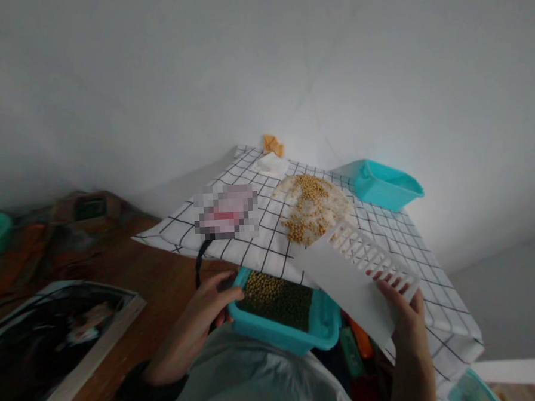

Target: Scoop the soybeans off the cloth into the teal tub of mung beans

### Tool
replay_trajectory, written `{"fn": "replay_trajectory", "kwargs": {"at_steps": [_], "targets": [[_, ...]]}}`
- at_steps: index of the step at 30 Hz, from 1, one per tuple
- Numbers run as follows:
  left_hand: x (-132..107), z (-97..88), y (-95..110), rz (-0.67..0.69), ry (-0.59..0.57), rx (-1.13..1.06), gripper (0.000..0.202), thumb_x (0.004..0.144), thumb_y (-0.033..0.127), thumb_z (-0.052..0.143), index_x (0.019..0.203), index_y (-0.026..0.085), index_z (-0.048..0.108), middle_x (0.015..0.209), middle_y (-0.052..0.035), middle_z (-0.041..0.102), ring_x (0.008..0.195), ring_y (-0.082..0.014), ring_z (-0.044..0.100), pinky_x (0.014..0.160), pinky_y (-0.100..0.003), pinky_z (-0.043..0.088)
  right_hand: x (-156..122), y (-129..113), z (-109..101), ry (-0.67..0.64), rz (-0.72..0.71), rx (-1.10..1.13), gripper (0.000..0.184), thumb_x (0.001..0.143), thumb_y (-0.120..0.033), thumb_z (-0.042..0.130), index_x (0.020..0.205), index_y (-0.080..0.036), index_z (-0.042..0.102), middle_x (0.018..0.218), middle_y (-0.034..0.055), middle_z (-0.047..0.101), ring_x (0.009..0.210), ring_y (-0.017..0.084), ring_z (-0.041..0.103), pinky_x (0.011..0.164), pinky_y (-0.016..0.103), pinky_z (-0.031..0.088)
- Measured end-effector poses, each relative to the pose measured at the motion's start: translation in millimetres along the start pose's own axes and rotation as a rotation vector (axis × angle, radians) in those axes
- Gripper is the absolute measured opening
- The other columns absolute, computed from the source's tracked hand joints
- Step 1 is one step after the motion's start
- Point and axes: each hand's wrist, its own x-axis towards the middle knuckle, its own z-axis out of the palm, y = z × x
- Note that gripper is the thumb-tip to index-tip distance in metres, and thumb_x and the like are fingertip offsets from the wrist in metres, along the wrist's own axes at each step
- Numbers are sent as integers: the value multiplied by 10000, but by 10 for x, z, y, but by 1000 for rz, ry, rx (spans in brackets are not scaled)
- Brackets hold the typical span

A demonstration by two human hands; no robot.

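Note:
My left hand [214, 302] is closed on the left end of a teal plastic bin [284, 338] at the table's front edge. Yellow beans [261, 287] and small dark green beans [293, 307] lie inside the bin, side by side. My right hand [403, 307] grips a flat white plastic board [343, 280] with a row of slots along one side. The board is tilted, and its far end is at the near edge of a spread pile of yellow beans [310, 213] mixed with pale grains on the checked tablecloth [270, 248].
Another teal bin [387, 185] stands at the back right. A blurred-out pinkish object [227, 211] with a black strap lies at the left. A white cloth [271, 164] and an orange cloth [273, 144] are at the back. Part of a teal container [472, 387] shows lower right.

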Motion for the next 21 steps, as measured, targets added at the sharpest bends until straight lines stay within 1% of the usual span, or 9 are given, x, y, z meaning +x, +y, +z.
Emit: {"fn": "replay_trajectory", "kwargs": {"at_steps": [3, 6, 8, 11, 14, 17, 21], "targets": [[7, 48, -19, 19, -1, -4, 385, 609, 285, 720, 964, 152, 652, 504, 71, 578, 448, -129, 537, 439, -226, 372, 59, 27, -109, 196, -79, 69, 224, 663, -326, 773, 816, -199, 671, 842, 36, 724, 834, 219, 658, 744, 327, 482], [46, 98, -65, 37, -38, -12, 317, 601, 271, 713, 893, 156, 664, 503, 70, 566, 435, -126, 529, 423, -227, 351, 124, 40, -206, 341, -153, 95, 224, 617, -288, 789, 732, -196, 620, 790, 21, 690, 837, 212, 650, 771, 334, 481], [51, 121, -87, 52, -31, -10, 322, 600, 271, 720, 899, 166, 664, 503, 75, 553, 469, -142, 565, 444, -229, 379, 128, 27, -230, 348, -163, 94, 215, 630, -284, 786, 732, -194, 619, 821, 22, 686, 856, 202, 646, 796, 332, 479], [12, 138, -87, 53, -43, -2, 289, 606, 277, 721, 870, 179, 658, 507, 74, 545, 522, -165, 613, 479, -238, 419, 117, 1, -183, 347, -174, 98, 218, 641, -288, 785, 772, -185, 646, 849, 22, 681, 857, 189, 634, 795, 316, 474], [-34, 135, -75, 58, -66, -8, 282, 605, 288, 722, 858, 181, 659, 524, 69, 558, 537, -175, 628, 490, -246, 431, 152, 14, -89, 434, -195, 89, 274, 619, -332, 791, 799, -165, 669, 817, 27, 664, 794, 184, 611, 729, 307, 473], [-6, 118, -100, 69, -52, -13, 350, 596, 286, 725, 920, 173, 657, 530, 71, 573, 498, -152, 593, 463, -234, 404, 210, 56, -17, 403, -228, 7, 326, 670, -402, 752, 854, -143, 683, 847, 55, 670, 802, 197, 610, 724, 316, 478], [143, 117, -172, 5, -78, 28, 367, 583, 268, 685, 927, 150, 635, 480, 80, 559, 384, -92, 456, 378, -193, 297, 248, 106, 31, 355, -257, -91, 345, 708, -452, 720, 852, -141, 679, 798, 54, 671, 793, 209, 616, 714, 316, 476]]}}
